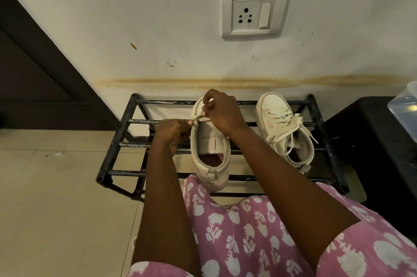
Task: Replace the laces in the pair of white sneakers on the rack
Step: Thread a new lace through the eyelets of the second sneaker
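Black metal rack (133, 144) sits before stained wall (180, 17).

We see a white socket plate (255, 12) with 1 switch (264, 15) on the stained wall (158, 17), a dark door (33, 73) at left, beige floor tiles (56, 197), and a clear container (404, 103) on a black stand (372, 141).

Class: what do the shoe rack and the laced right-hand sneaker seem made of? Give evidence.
Rack: likely painted metal tubing; black round bars, open ends, scuffed patches. Right-hand sneaker: smooth off-white upper, leather or synthetic, cannot tell; laces look flat woven fabric.
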